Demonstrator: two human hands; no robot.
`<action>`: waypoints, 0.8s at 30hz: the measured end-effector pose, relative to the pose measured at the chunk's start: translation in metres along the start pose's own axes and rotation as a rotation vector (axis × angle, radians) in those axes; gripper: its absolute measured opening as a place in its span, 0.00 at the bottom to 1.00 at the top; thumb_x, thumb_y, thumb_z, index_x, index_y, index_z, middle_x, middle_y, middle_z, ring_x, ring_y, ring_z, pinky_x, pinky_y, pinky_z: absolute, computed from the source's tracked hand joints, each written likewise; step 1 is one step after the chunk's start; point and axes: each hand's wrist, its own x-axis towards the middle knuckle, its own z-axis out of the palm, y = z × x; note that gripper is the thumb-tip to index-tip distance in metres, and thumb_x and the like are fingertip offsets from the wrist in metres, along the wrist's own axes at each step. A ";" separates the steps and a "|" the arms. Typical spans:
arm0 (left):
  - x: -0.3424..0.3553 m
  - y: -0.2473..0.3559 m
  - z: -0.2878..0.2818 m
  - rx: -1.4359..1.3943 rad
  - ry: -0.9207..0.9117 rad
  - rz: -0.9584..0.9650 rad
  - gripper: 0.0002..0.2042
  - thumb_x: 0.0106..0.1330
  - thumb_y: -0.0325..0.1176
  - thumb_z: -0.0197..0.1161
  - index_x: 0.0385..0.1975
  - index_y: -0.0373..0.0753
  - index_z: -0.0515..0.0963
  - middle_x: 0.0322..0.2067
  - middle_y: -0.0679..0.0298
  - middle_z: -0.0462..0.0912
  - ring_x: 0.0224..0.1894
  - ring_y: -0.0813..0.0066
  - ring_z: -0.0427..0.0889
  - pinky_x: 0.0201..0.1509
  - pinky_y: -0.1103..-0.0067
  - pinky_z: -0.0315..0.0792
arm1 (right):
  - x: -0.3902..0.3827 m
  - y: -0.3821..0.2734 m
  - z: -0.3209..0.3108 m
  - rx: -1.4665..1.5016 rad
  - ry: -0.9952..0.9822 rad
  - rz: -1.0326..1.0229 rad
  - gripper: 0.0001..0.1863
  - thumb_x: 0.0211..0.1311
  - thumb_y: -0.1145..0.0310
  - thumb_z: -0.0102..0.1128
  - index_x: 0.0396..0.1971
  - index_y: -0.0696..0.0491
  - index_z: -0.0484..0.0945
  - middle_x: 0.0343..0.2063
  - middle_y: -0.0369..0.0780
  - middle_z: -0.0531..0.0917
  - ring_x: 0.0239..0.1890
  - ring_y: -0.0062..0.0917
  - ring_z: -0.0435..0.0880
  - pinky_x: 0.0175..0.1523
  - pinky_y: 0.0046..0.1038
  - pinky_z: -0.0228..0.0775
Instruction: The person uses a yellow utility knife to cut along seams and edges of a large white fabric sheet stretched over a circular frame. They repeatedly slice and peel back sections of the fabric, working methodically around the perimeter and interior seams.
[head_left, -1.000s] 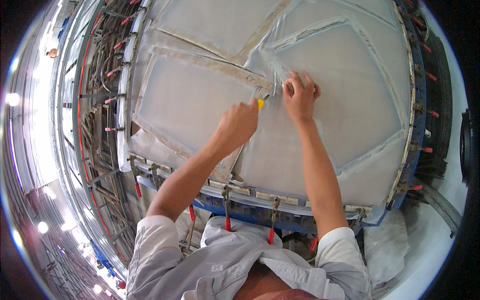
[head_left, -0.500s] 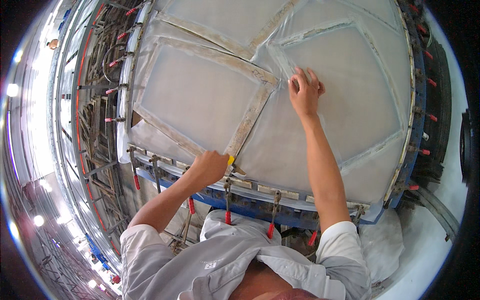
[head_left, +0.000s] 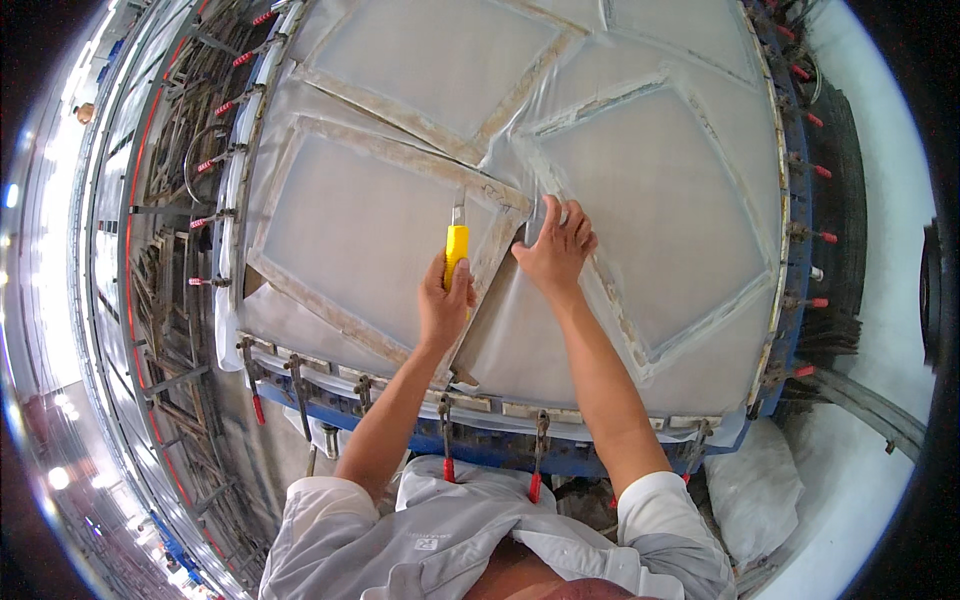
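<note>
My left hand (head_left: 446, 305) is closed around a yellow utility knife (head_left: 456, 255), its blade extended and pointing away from me above the left frame. That frame (head_left: 365, 152) is a worn, stained rectangle with pale mesh (head_left: 350, 235) inside it. To the right, my right hand (head_left: 560, 252) rests fingers apart on the translucent sheet, beside the frame's far right corner. Its thumb is near the frame's right bar, and nothing shows in its grasp. A second frame (head_left: 620, 310), coated whitish, lies tilted under the sheet to the right.
Another frame (head_left: 390, 108) lies farther off. Red-handled clamps (head_left: 447, 440) line the edges of the blue-sided table (head_left: 580, 455). Racks of old frames (head_left: 165, 265) stand on the left. A white bag (head_left: 755, 490) sits at the lower right, near a metal rail (head_left: 870, 415).
My left hand has moved from the near edge up and away, with the knife now upright in view. My right hand has shifted left and nearer, toward the left frame. The view has shifted slightly.
</note>
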 end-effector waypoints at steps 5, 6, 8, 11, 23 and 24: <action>-0.003 -0.044 0.030 0.079 0.035 0.150 0.16 0.79 0.37 0.56 0.58 0.33 0.74 0.25 0.68 0.76 0.24 0.82 0.76 0.28 0.79 0.72 | 0.005 0.021 -0.004 0.013 -0.141 0.018 0.27 0.43 0.65 0.70 0.48 0.46 0.75 0.50 0.39 0.75 0.57 0.43 0.71 0.56 0.50 0.63; -0.005 -0.047 0.029 0.106 0.039 0.173 0.17 0.78 0.37 0.57 0.59 0.34 0.74 0.26 0.66 0.77 0.24 0.80 0.76 0.29 0.78 0.73 | 0.008 0.021 -0.008 0.011 -0.187 0.023 0.23 0.44 0.65 0.70 0.43 0.48 0.77 0.48 0.39 0.76 0.56 0.43 0.72 0.56 0.50 0.64; -0.007 -0.051 0.028 0.158 0.048 0.217 0.18 0.77 0.37 0.58 0.61 0.35 0.73 0.28 0.63 0.79 0.23 0.74 0.78 0.29 0.77 0.73 | 0.010 0.018 -0.014 -0.003 -0.240 0.018 0.15 0.44 0.65 0.70 0.35 0.50 0.80 0.45 0.39 0.77 0.53 0.43 0.74 0.55 0.48 0.66; 0.004 -0.037 0.019 0.527 0.092 0.506 0.20 0.75 0.36 0.60 0.65 0.42 0.73 0.33 0.59 0.82 0.24 0.64 0.82 0.30 0.73 0.76 | 0.013 0.015 -0.019 -0.013 -0.267 -0.009 0.10 0.46 0.62 0.71 0.27 0.50 0.83 0.42 0.39 0.79 0.49 0.42 0.77 0.54 0.48 0.67; 0.070 0.037 -0.006 1.448 -0.361 0.892 0.21 0.67 0.35 0.60 0.61 0.55 0.76 0.37 0.65 0.77 0.30 0.67 0.84 0.31 0.70 0.81 | 0.005 0.057 0.009 0.118 -0.090 -0.189 0.10 0.56 0.55 0.66 0.30 0.44 0.84 0.40 0.32 0.79 0.46 0.36 0.77 0.49 0.47 0.64; 0.069 0.039 -0.005 1.460 -0.373 0.874 0.21 0.67 0.34 0.60 0.61 0.54 0.76 0.36 0.65 0.77 0.31 0.67 0.84 0.31 0.69 0.81 | 0.003 0.056 0.009 0.131 -0.090 -0.184 0.10 0.56 0.55 0.66 0.30 0.45 0.84 0.40 0.32 0.79 0.47 0.36 0.76 0.49 0.47 0.63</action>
